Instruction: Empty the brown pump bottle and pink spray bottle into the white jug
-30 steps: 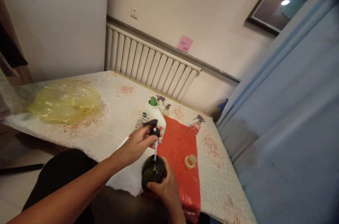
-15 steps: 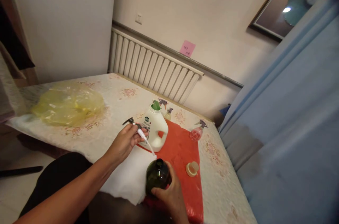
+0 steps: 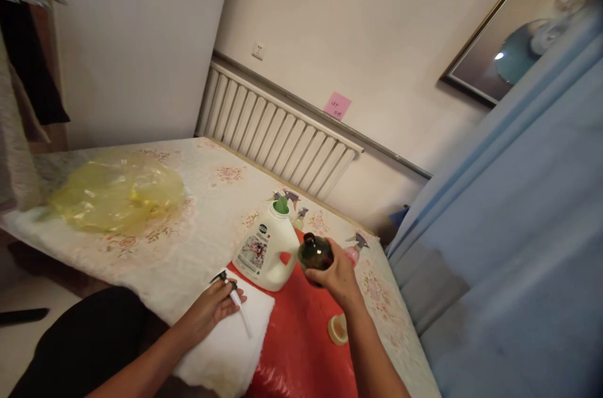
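Note:
My left hand (image 3: 214, 310) is closed around a pump dispenser top (image 3: 235, 297) with a black head and a white tube slanting down, low over a white cloth (image 3: 221, 354). In my right hand (image 3: 336, 272) is a dark green bottle (image 3: 315, 255), its mouth uncovered, held above the red sheet (image 3: 301, 329). To the left of that bottle stands a white detergent jug (image 3: 266, 247) with a handle and a green spout in its open neck. A pale cap (image 3: 338, 329) lies on the red sheet, partly hidden by my right forearm.
Spray bottles stand behind the jug, one yellowish (image 3: 300, 218); a pink spray bottle (image 3: 353, 252) is partly hidden by my right hand. A yellow plastic bag (image 3: 117, 194) lies at left on the flowered bed cover (image 3: 207, 209). Beyond are a radiator (image 3: 277, 125) and a blue curtain (image 3: 509, 216).
My right hand has raised the green bottle off the red sheet, up and to the right beside the jug. My left hand has lowered the pump top, away from the bottle, toward the cloth.

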`<move>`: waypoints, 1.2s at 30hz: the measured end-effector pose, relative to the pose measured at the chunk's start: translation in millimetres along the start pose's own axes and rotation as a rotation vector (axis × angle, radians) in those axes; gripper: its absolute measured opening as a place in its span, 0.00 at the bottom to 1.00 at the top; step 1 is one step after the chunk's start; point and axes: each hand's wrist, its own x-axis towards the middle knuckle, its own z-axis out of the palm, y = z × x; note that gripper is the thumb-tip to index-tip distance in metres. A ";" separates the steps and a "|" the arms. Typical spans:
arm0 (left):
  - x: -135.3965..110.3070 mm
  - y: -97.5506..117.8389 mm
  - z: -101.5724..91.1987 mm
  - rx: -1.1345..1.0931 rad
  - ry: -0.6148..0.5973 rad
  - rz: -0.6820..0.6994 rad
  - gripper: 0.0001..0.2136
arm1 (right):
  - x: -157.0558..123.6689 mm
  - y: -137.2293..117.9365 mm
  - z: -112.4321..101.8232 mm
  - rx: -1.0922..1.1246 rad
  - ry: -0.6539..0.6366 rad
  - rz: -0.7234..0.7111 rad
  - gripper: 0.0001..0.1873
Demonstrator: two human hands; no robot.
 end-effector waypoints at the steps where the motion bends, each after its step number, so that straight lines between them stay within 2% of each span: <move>1: 1.6 -2.6 -4.8 -0.019 -0.019 0.002 0.13 | 11.5 -3.3 -3.2 -0.070 0.012 -0.015 0.30; 7: 3.5 -4.6 -14.6 -0.022 -0.114 0.016 0.18 | 66.0 -19.7 -8.3 -0.405 -0.006 -0.111 0.30; 13: 0.1 -5.6 -14.6 0.000 -0.137 0.036 0.20 | 95.4 -38.5 -1.2 -0.687 -0.076 -0.140 0.30; 22: 1.5 -6.5 -16.1 0.007 -0.142 0.028 0.20 | 108.0 -51.9 8.0 -0.936 -0.113 -0.266 0.26; 36: -1.5 -5.6 -15.4 -0.028 -0.152 0.024 0.18 | 113.2 -60.7 8.4 -1.086 -0.134 -0.345 0.24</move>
